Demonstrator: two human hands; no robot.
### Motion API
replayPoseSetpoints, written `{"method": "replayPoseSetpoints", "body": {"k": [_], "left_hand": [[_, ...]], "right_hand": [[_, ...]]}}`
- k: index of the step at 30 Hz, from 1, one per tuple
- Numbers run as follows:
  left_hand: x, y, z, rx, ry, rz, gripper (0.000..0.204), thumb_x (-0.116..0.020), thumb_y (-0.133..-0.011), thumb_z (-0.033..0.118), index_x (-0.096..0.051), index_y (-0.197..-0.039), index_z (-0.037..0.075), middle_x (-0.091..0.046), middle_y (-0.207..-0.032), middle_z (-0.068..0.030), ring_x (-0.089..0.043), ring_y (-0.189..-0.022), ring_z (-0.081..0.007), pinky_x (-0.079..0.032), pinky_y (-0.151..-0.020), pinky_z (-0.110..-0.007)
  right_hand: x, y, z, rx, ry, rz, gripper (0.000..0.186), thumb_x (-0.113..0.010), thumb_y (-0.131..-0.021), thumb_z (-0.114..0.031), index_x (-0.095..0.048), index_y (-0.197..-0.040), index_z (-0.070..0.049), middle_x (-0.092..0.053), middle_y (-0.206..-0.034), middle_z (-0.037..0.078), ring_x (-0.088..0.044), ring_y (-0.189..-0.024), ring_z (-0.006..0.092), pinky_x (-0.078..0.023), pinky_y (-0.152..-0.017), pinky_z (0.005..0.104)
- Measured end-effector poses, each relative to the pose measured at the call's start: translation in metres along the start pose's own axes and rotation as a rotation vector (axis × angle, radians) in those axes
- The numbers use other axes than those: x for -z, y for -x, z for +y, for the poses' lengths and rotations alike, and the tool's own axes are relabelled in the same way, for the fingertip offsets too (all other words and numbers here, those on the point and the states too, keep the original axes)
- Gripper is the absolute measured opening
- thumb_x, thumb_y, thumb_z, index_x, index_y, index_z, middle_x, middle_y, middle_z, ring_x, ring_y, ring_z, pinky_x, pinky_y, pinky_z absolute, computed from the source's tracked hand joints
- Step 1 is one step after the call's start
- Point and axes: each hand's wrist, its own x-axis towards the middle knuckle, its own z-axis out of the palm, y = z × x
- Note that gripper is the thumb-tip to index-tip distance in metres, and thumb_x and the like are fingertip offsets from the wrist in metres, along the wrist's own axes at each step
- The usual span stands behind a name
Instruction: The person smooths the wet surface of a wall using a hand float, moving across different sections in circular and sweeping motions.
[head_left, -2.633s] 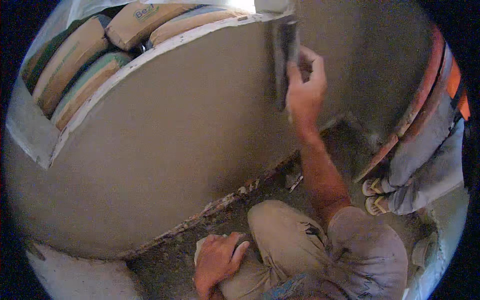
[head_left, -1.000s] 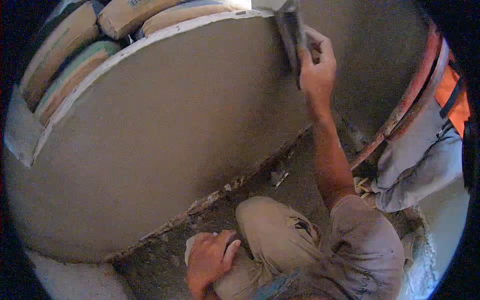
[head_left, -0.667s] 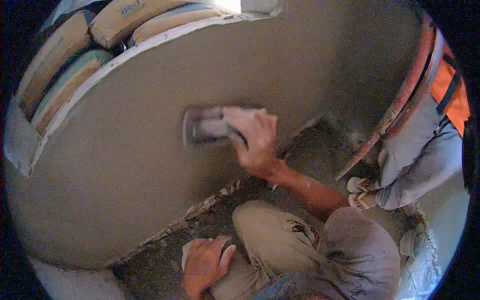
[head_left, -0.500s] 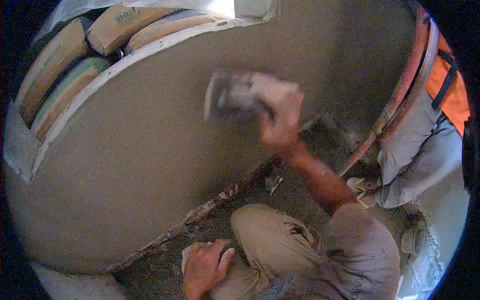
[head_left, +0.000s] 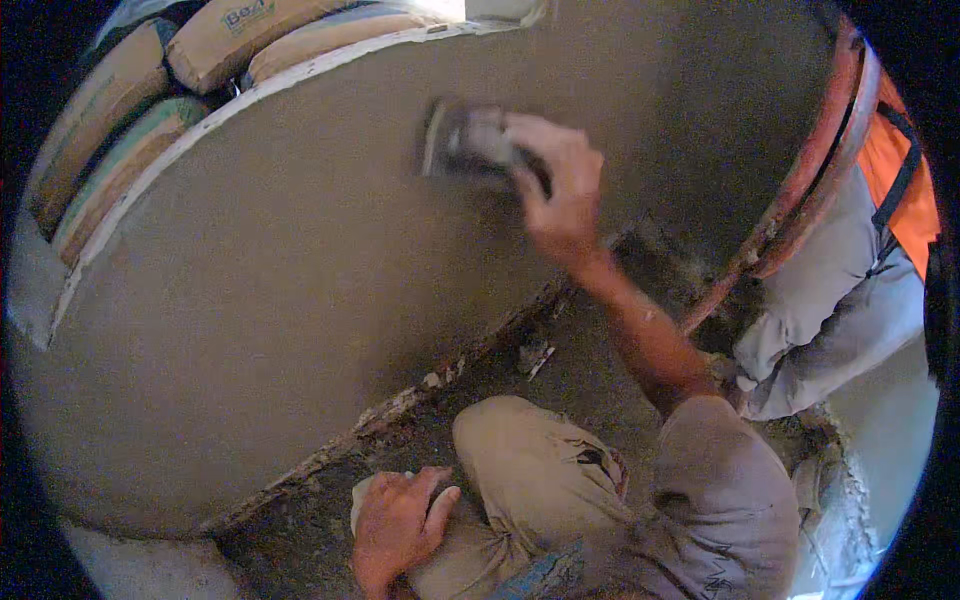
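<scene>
Ref for all places: wall (head_left: 270, 280). Changed: dark flat hand tool (head_left: 462, 142) now on wall's upper-mid face; approx 0.7 s ago lower on same face, approx 1 s ago up by wall's top edge, nearer upright. Now turned sideways, pointing to wall's L end. Meaning for the work: back over a higher patch of wall, prob. mid-stroke given blur; full contact w/ wall can't be confirmed.

R hand (head_left: 565, 190) also at wall's upper-mid, fingers closed on tool's R end; exact grip blurred. L hand (head_left: 400, 520) well off wall, below wall's base, resting on trouser leg (head_left: 455, 565). Fingers loosely bent, thumb apart; anything under palm, can't tell.

Behind wall's top edge: stacked sacks (head_left: 225, 45). Along wall's base: rough strip of rubble (head_left: 400, 405), then dirt floor (head_left: 600, 370) w/ small pale scrap (head_left: 537, 360), kind unclear. Toward wall's R end: curved red bar (head_left: 815, 150), and beyond, co-worker in grey trousers (head_left: 815, 260) + orange top (head_left: 900, 180).

In the way: rubble at wall's base, poss. snag for low passes; wall's R end prob. tight, w/ bar + co-worker there.
</scene>
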Motion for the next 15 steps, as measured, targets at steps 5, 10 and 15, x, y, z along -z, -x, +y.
{"method": "replayPoseSetpoints", "body": {"k": [5,10,15], "left_hand": [[0.002,0.004,0.003,0.041,0.0,-0.006,0.029,-0.064,-0.095,0.03,-0.067,-0.109,0.005,-0.07,-0.083,-0.02,-0.067,-0.083,-0.0376,-0.047,-0.084,-0.045],[0.004,0.001,0.009,0.025,0.044,0.026,0.029,-0.066,-0.094,0.031,-0.068,-0.105,0.004,-0.071,-0.086,-0.0175,-0.067,-0.086,-0.038,-0.047,-0.085,-0.046],[0.001,0.002,0.005,0.041,0.042,0.012,0.031,-0.065,-0.094,0.034,-0.068,-0.109,0.007,-0.071,-0.09,-0.0173,-0.066,-0.087,-0.0391,-0.048,-0.084,-0.049]], "right_hand": [[-0.015,0.057,-0.041,0.09,-0.055,-0.137,0.033,-0.07,-0.086,-0.012,-0.065,-0.119,-0.011,-0.069,-0.126,0.009,-0.063,-0.111,0.0293,-0.042,-0.096,0.0449],[0.001,-0.023,-0.018,0.118,0.003,0.183,0.036,-0.071,-0.086,-0.005,-0.064,-0.121,-0.008,-0.068,-0.126,0.011,-0.06,-0.116,0.0301,-0.041,-0.102,0.0434],[0.003,-0.077,-0.019,-0.022,-0.109,0.17,0.036,-0.07,-0.086,-0.003,-0.065,-0.121,-0.009,-0.068,-0.125,0.01,-0.059,-0.118,0.0317,-0.042,-0.103,0.0397]]}}
